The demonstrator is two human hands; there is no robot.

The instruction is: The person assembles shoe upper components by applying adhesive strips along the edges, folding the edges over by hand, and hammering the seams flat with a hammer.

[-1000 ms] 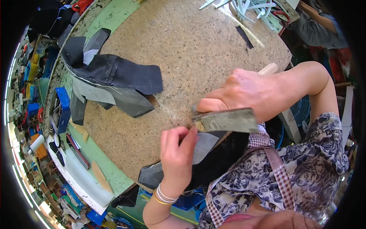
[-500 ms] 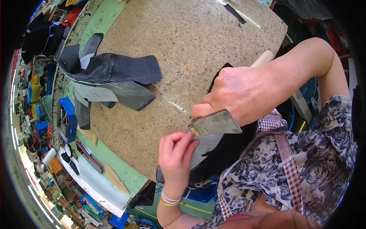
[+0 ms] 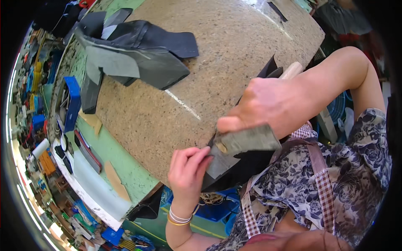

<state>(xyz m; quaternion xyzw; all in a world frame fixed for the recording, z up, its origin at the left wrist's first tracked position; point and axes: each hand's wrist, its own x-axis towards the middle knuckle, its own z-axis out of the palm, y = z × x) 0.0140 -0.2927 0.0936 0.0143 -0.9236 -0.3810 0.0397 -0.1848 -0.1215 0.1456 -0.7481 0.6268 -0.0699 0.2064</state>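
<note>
Hammer head (image 3: 253,139) looks dull, mottled metal w/ smooth wd hndl (image 3: 292,70).

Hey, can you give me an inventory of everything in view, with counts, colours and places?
stone slab: one, speckled tan, centre
green surface: one, green, left of the slab
stacked sheet pieces: several, overlapping, black and grey, upper left of the slab
work piece: one or more, grey and black, slab's near edge
thin strip: one, black, far right of the slab
hammer: one, grey head, pale wooden handle, in the right hand
bin: one, blue, left edge
flat pieces: two, tan, left side
background clutter: uncountable, mixed colours, far left
apron: one, checked, on the person
bracelets: at least two, white and yellow, left wrist
left hand: one, fingertips at the work piece
right hand: one, around the hammer's handle
</note>
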